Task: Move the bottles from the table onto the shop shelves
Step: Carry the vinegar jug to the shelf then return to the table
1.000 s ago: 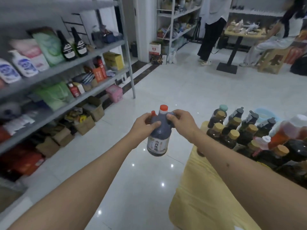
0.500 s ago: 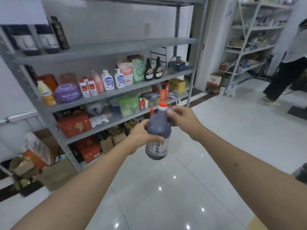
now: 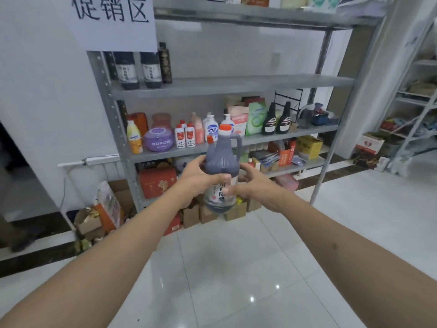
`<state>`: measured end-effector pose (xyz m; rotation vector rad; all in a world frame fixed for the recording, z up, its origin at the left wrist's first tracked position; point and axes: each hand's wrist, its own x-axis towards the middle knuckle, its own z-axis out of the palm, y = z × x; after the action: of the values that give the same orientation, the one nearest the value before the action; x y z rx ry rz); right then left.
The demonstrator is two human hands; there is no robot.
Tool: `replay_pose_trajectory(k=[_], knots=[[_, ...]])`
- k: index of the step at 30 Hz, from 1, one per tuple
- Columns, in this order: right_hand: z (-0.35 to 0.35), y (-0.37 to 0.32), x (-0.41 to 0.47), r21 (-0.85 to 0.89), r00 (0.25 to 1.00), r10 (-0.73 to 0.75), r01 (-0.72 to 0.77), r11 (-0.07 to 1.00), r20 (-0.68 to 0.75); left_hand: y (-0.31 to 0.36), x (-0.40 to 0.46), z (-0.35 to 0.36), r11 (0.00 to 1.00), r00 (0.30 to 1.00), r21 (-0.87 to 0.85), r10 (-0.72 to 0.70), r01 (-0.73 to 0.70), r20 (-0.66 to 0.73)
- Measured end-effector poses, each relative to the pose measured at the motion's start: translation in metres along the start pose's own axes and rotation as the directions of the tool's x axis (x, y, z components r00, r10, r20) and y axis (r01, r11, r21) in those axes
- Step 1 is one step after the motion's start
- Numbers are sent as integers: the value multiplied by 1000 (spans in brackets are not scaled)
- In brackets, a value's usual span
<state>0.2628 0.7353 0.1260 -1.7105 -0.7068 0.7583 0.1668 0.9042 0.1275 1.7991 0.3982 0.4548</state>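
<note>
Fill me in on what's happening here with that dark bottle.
A person is stocking shop shelves. Both hands hold a dark bottle with a red cap in front of a grey metal shelf unit: the left hand wraps round its body and the right hand steadies the other side near the label. A second, smaller red cap shows just behind it. The bottle is in the air, not yet on a shelf. Similar dark bottles already stand at the left end of an upper shelf.
</note>
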Motion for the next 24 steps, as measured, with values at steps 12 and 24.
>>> replay_pose_trajectory(k=[12, 24], knots=[[-11, -46, 138, -10, 973, -227, 226, 974, -47, 12, 109, -37, 1000, 989, 4, 12, -11, -149], [-15, -98, 282, 35, 960, -276, 277, 960, -41, 23, 231, -98, 1000, 976, -12, 22, -25, -216]])
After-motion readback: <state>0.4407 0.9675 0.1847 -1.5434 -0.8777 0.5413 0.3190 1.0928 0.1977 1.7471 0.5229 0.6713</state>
